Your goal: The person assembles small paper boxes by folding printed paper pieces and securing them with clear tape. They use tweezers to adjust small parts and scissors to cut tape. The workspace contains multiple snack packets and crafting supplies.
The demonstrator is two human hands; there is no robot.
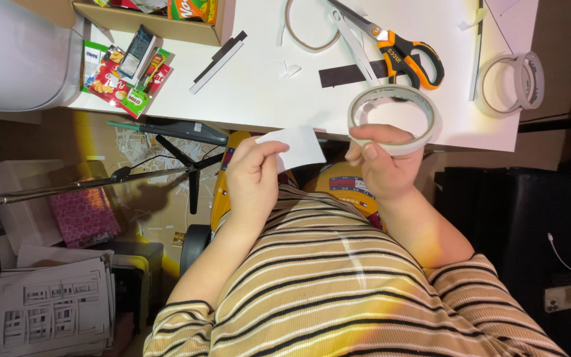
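The white table (259, 99) ends in a long front edge. Both hands work just off that edge, over the person's lap, with free air between them and the striped shirt.

Near the edge on the table top, orange-handled scissors (398, 49) lie open above a black strip (348, 74). Two more tape rings (533, 79) sit toward the table's right corner. Snack packets (117, 73) and a cardboard box (153, 23) crowd its left corner. The middle stretch of the table is mostly bare, with only small scraps on it. Below the table's left part, a dark stand (166, 168) spreads its legs on the floor. A stack of printed sheets (51, 307) lies further down from it.

The right hand (381, 168) is closed on a roll of white tape (431, 129). The thumb is pressed across the lower rim and the fingers are curled behind. The roll stands upright and straddles the table's front edge, with its hole facing the camera.

The left hand (254, 178) is curled nearly closed and pinches a small white paper slip (299, 147) between thumb and fingertips. The slip juts out toward the roll, just under the table edge. Its far corner is close to the right thumb, though whether the two touch cannot be told.
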